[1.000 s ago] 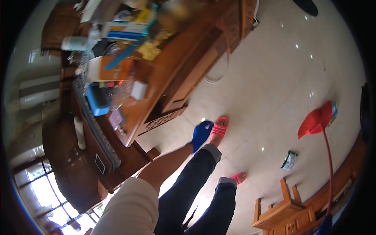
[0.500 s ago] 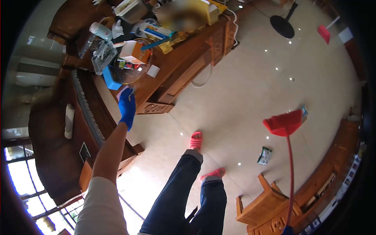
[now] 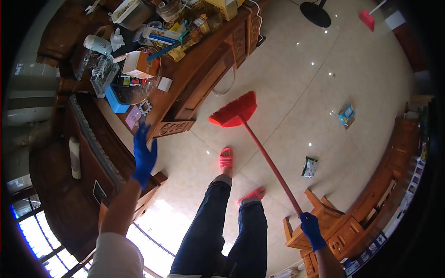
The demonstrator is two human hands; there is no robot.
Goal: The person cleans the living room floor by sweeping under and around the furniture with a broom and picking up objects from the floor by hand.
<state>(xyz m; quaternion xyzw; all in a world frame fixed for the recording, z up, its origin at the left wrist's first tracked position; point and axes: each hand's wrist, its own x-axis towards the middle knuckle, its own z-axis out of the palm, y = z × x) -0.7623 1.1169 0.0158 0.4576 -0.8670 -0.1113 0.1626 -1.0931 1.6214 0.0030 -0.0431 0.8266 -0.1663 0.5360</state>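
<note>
My right hand [image 3: 313,230], in a blue glove, is wrapped around the red handle of a broom [image 3: 271,164]. The broom's red head is raised in front of my feet, bristles pointing away from me. My left hand [image 3: 145,155], gloved in blue too, is open with thumb and fingers apart, just off the corner of the wooden table [image 3: 178,95]. Nearest to it on that corner lie a pinkish paper or card [image 3: 133,116] and a grey toothed piece [image 3: 145,108]. A blue box [image 3: 116,99] and a glass tray [image 3: 139,95] are just beyond.
On the floor lie a green-and-white packet [image 3: 309,167] and a blue packet [image 3: 346,114]. A wooden stool [image 3: 320,220] stands by my right hand. A wooden bench [image 3: 51,185] is at left. Farther off are a black round base [image 3: 316,15] and a red dustpan-like piece [image 3: 367,21].
The broom has swung left, and my right hand has come further into view. My left hand has drawn back from the table corner and opened; the toothed piece now lies on the table.
</note>
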